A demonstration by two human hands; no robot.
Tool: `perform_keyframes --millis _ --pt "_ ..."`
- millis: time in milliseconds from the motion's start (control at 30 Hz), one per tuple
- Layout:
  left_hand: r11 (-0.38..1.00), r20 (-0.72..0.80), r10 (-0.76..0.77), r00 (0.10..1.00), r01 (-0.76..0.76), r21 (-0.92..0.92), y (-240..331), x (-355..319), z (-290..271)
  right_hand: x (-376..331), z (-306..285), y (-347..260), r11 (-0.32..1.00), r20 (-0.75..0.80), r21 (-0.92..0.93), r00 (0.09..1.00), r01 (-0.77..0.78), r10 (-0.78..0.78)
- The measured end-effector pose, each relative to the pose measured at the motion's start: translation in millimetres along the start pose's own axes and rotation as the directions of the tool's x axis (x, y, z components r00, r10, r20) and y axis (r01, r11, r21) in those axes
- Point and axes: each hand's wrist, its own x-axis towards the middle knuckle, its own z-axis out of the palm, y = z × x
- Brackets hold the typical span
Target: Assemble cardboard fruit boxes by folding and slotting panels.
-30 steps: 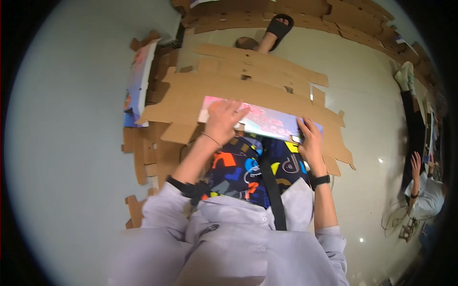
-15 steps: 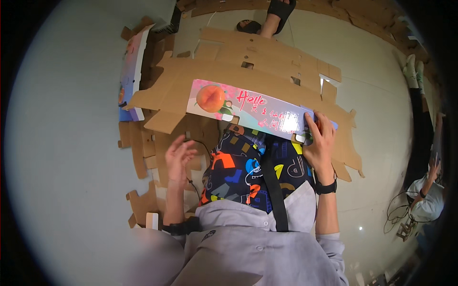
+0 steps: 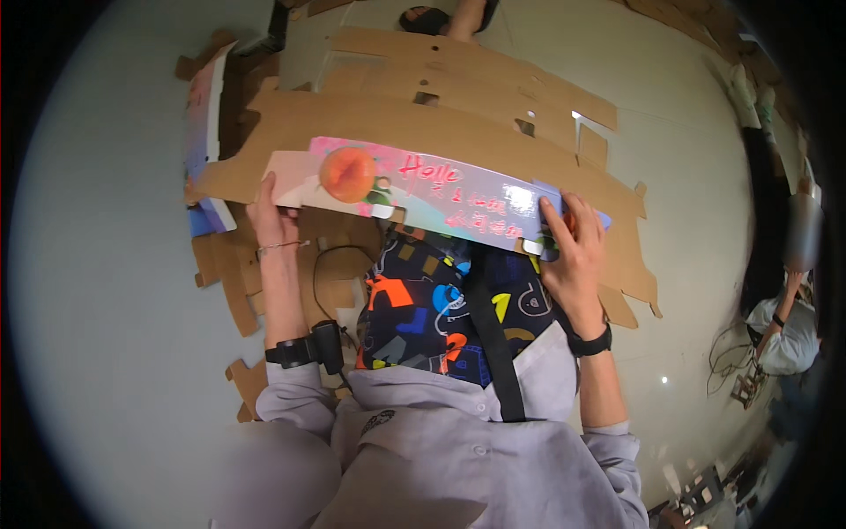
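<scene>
Across my lap lies an unfolded brown cardboard box (image 3: 344,119), its near side turned up into a long panel (image 3: 423,189) printed in pink, lilac and blue with a peach. At the panel's left end, my left hand (image 3: 270,216) is closed on a plain flap (image 3: 295,172), thumb up along its edge. My right hand (image 3: 575,256) grips the panel's right end, its fingers curled over the lilac part. Some of both hands' fingers are hidden by the cardboard.
To the left stands a printed box (image 3: 204,115), partly folded, with flat cardboard pieces (image 3: 233,273) beside it. A person's foot (image 3: 425,19) is beyond the far edge. Another person (image 3: 780,339) sits at the right. A thin black cable (image 3: 322,264) runs near my left forearm.
My left hand has gone from loose in the air to the panel's left end and taken hold of a flap, which now sticks out flat there. The right hand keeps its place on the panel.
</scene>
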Motion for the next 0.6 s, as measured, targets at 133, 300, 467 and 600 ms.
perform_keyframes --millis 133,300,467,600 --pt "0.993 -0.081 -0.100 0.992 0.094 -0.067 -6 10 -8 -22 -16 -11 0.999 0.095 0.001 0.994 -0.049 0.049" --pt "0.985 -0.003 -0.134 0.991 0.132 -0.107 -17 16 -23 -86 -46 -15 0.742 0.325 0.632 0.946 -0.224 0.009" --pt "0.982 0.113 -0.111 0.987 0.126 -0.140 -21 15 -22 -136 -25 6 0.556 0.307 0.619 0.822 -0.555 0.479" --pt "0.991 0.103 -0.097 0.990 0.106 -0.083 -15 16 -14 -142 0 42 0.130 0.423 0.758 0.633 -0.640 0.649"
